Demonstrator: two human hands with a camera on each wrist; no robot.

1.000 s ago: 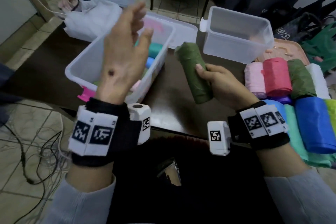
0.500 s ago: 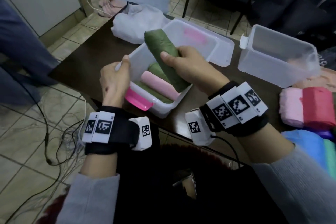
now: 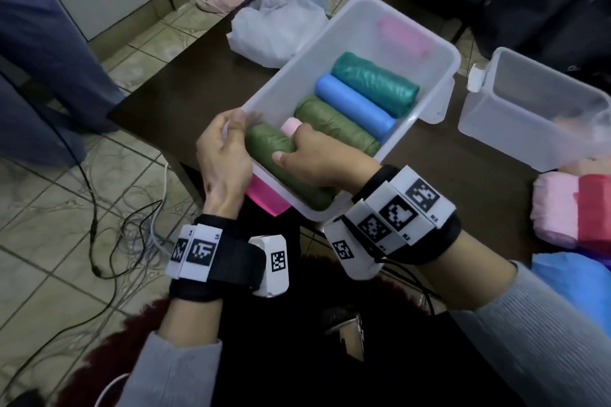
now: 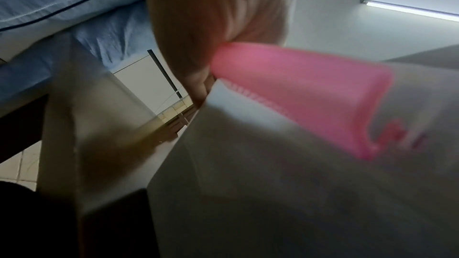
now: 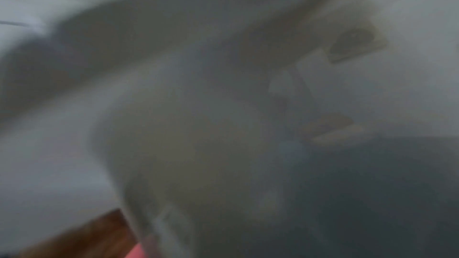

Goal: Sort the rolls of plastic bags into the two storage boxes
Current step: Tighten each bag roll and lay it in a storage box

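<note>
Inside the near storage box (image 3: 439,53), the right hand (image 3: 317,158) curls around a dark green roll (image 3: 267,150) lying against the box's near wall, beside a pink roll (image 3: 291,125) (mostly hidden), another green roll (image 3: 334,124), a blue roll (image 3: 353,107) and a teal roll (image 3: 373,82). The left hand (image 3: 223,149) grips the box's rim above its pink latch (image 4: 310,89). A second box (image 3: 489,129) stands well apart, on the right.

My right-wrist view was blurred past reading. My right hand (image 3: 317,158) hid most of the pink roll (image 3: 291,126).
</note>
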